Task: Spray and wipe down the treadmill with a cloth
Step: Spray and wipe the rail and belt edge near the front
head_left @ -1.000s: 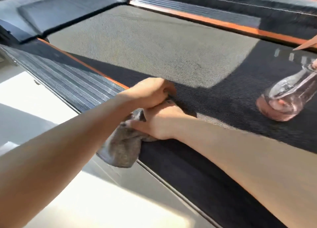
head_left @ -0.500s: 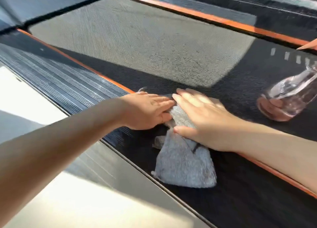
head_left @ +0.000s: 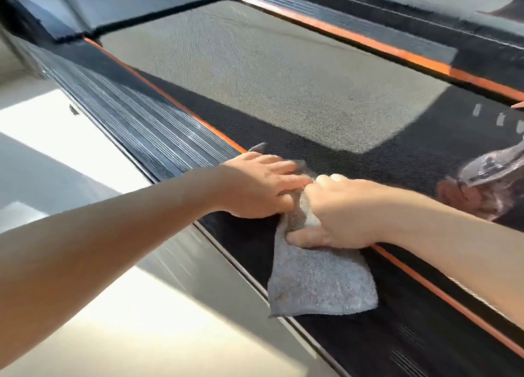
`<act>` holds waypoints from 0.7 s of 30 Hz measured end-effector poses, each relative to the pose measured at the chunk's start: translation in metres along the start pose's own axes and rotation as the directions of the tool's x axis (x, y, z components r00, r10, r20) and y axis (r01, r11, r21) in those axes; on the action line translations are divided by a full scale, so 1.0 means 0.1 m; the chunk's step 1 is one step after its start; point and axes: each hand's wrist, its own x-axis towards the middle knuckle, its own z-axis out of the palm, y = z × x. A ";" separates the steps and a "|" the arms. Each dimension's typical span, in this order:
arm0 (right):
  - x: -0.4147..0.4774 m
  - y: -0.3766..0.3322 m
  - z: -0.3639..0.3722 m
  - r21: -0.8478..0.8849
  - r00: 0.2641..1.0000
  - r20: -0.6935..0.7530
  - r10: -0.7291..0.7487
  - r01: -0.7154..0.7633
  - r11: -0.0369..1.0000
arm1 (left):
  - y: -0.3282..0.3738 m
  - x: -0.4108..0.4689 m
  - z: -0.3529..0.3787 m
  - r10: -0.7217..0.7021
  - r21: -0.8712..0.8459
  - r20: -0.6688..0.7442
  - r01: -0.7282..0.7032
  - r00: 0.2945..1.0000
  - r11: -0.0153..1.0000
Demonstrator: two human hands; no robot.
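Observation:
A grey cloth lies across the treadmill's near side rail and the edge of the black belt. My right hand has its fingers curled into the cloth's upper part, bunching it. Just to the left, my left hand lies flat with straight fingers on the cloth's far corner, at the orange trim strip. A clear spray bottle with pinkish liquid lies on its side on the belt at the right edge of view.
A ribbed dark side rail runs along the left of the belt. Beyond it is pale floor in sunlight. A second orange-trimmed rail borders the belt's far side. The black motor cover sits at the top left.
The cloth came up from hanging over the rail onto the belt edge. My right hand went from flat on the cloth to curled around it. My left hand stays flat on its corner.

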 end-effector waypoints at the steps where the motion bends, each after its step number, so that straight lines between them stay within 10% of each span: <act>1: 0.08 -0.09 0.03 0.046 0.999 -0.036 0.017 -0.016 0.999 | -0.08 0.00 0.00 -0.043 0.009 -0.022 0.043 0.999 0.999; 5: 0.49 -0.55 0.09 0.174 0.929 -0.365 0.066 -0.002 0.985 | -0.44 -0.07 -0.06 -0.309 0.002 -0.059 0.309 0.949 0.951; 16: -0.79 0.21 0.72 -0.090 0.970 -0.230 -0.080 0.061 0.994 | 1.03 -0.54 0.21 -0.167 0.115 -0.131 0.182 0.977 0.977; 21: -0.01 -0.28 0.42 0.147 0.946 -0.315 -0.080 0.131 0.980 | 0.30 -0.59 0.13 -0.286 0.172 -0.153 0.311 0.946 0.935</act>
